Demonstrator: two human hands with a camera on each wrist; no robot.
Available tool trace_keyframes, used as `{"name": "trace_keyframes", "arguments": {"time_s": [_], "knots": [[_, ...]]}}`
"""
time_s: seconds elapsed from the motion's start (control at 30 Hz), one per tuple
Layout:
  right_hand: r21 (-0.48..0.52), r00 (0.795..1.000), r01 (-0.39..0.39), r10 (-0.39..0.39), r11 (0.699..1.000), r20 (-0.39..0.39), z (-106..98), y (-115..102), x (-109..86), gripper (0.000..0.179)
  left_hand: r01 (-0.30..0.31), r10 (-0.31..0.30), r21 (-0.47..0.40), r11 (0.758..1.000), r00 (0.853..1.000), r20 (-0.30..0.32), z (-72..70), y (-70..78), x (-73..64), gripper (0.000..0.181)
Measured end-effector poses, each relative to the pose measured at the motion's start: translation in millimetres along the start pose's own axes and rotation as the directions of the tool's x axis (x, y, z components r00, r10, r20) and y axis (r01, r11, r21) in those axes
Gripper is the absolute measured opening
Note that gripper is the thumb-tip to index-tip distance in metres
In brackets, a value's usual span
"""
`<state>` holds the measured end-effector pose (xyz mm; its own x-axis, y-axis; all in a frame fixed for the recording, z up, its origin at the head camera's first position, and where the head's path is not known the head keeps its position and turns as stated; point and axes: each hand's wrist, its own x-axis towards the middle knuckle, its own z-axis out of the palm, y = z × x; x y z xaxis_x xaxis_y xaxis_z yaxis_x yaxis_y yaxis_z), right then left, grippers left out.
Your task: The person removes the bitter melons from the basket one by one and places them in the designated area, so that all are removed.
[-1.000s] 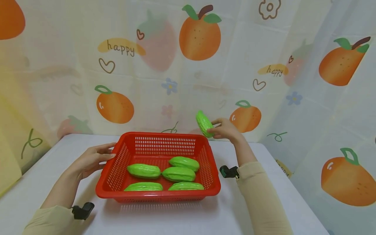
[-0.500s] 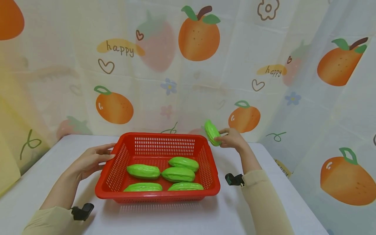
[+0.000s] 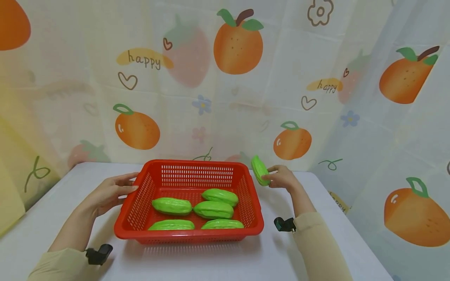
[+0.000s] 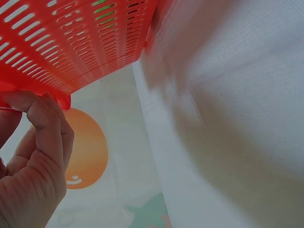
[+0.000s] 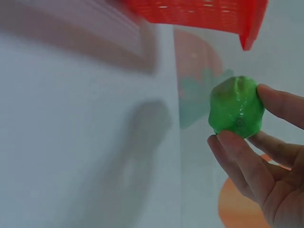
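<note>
On the white table sits a red plastic basket point(image 3: 190, 233) with slotted walls. Several green, ridged bitter melons point(image 3: 213, 209) lie inside, the front ones partly hidden by the near rim. My left hand point(image 3: 109, 193) grips the basket's left rim; in the left wrist view, the hand point(image 4: 40, 147) has its fingers curled at the red edge point(image 4: 61, 100). Just outside the back right corner, my right hand point(image 3: 282, 177) pinches another bitter melon point(image 3: 259, 170) and holds it tilted. The right wrist view shows that bitter melon point(image 5: 237, 107) end-on between thumb and fingers, above the table.
The white tabletop point(image 3: 281, 257) extends around the basket, with its far edge close to a fruit-print curtain point(image 3: 197, 128). A black wrist camera point(image 3: 99, 254) is on the left wrist and another black camera point(image 3: 284, 224) on the right.
My right hand has moved right and down with the bitter melon, from over the basket's back right corner to beside it, nearer the table. The left hand has stayed on the rim.
</note>
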<state>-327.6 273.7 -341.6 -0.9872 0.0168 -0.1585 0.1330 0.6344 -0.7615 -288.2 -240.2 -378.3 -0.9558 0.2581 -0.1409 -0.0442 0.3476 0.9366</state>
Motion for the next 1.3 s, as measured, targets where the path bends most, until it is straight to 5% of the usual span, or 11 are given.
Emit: {"name": "trace_keyframes", "arguments": {"time_s": [0.67,1.3], "knots": [[-0.013,0.996,-0.091,0.091,0.996,-0.009,17.5,38.1,-3.6,0.057,-0.005,0.005,0.007,1.000,1.000,0.006,0.5,0.6,-0.8,0.072],[0.004,0.992,-0.122,0.122,0.993,-0.017,23.7,48.4,-4.5,0.055,-0.002,0.002,0.009,1.000,1.000,-0.008,0.7,-2.4,-0.6,0.075]]}}
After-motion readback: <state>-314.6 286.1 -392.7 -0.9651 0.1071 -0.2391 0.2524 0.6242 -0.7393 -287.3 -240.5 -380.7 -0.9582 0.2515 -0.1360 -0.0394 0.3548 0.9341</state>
